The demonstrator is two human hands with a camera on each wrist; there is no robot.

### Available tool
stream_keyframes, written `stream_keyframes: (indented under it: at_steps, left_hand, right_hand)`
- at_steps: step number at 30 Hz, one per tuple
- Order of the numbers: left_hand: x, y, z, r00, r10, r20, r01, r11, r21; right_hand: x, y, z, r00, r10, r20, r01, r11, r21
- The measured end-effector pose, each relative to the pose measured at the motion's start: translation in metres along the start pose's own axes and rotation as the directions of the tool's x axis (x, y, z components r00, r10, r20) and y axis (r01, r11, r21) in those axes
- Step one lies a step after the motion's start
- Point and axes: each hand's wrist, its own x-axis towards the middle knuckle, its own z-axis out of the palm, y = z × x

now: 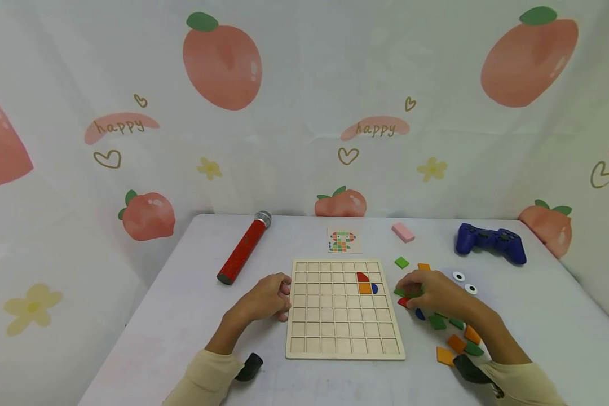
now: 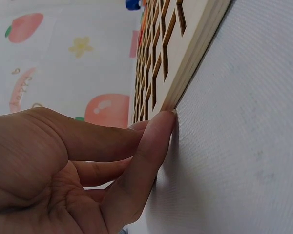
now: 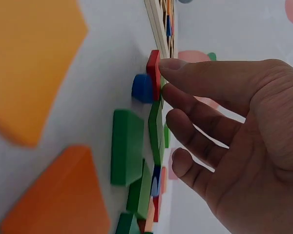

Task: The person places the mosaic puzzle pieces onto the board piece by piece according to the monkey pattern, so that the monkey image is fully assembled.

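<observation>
My left hand (image 1: 266, 297) rests its fingertips against the left side of a wooden grid board (image 1: 325, 330); in the left wrist view a fingertip (image 2: 162, 119) presses the board's edge. On the board sit a red quarter-round piece (image 1: 362, 277), an orange square (image 1: 365, 288) and a blue half-round piece (image 1: 374, 288). Right of the board, my right hand (image 1: 438, 290) reaches over loose pieces. Its thumb tip is right at a red piece (image 3: 154, 73) in the right wrist view, the other fingers loosely bent. A blue piece (image 3: 142, 88) and green pieces (image 3: 127, 146) lie beside it.
Behind the board lies a picture card (image 1: 342, 241). A pink block (image 1: 403, 232) and a blue game controller (image 1: 489, 242) are at the back right, a red microphone (image 1: 246, 248) at the left. Orange pieces (image 1: 445, 356) and eye discs (image 1: 470, 289) lie around the right arm.
</observation>
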Motion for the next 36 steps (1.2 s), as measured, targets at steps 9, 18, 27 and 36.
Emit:
stream_keyframes:
  at_steps: [9,18,27,36]
  left_hand:
    - [0.0,0.001,0.0,1.0,-0.006,-0.006,0.006,1.0,0.004]
    - [0.001,0.0,-0.002,1.0,-0.001,0.003,0.001,1.0,-0.005]
    - [0.0,0.0,0.0,1.0,-0.006,0.001,0.006,1.0,-0.006]
    - [0.001,0.001,-0.001,1.0,-0.009,0.007,0.009,1.0,-0.012]
  right_hand:
    - [-0.01,0.003,-0.001,1.0,0.004,0.008,-0.003,1.0,-0.03]
    - [-0.014,0.008,0.005,0.999,-0.027,0.044,0.026,0.999,0.02]
    - [-0.012,0.005,0.005,0.998,0.017,0.063,-0.018,1.0,0.007]
    - [-0.011,0.009,0.004,0.998,-0.026,0.054,0.028,0.999,-0.03]
